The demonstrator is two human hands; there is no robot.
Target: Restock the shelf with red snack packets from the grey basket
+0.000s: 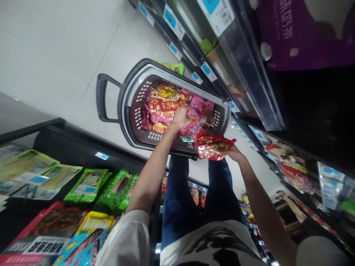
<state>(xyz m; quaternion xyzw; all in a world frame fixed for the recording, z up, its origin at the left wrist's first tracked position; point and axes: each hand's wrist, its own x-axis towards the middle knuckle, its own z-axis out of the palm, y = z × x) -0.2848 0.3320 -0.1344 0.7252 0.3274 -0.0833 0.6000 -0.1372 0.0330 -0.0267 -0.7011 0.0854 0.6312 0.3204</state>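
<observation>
A dark shopping basket point(127, 127) with a grey rim sits on the floor in front of my legs, holding several red and pink snack bags. My left hand point(182, 117) reaches down into it, fingers closed on a crinkled pink snack bag point(193, 117) amid the pile. At the basket's near right edge, my right hand point(234, 153) grips a shiny red snack bag point(212, 146) by its right end. That bag lies partly over the rim, and some of my right fingers are hidden behind it.
A black shelf with green snack bags point(88, 184) and other packets stands at the left. Shelves with price tags point(209, 71) rise close on the right, with a large purple package point(307, 40) above. The basket's handle point(102, 98) sticks out to the left over the grey floor point(55, 55).
</observation>
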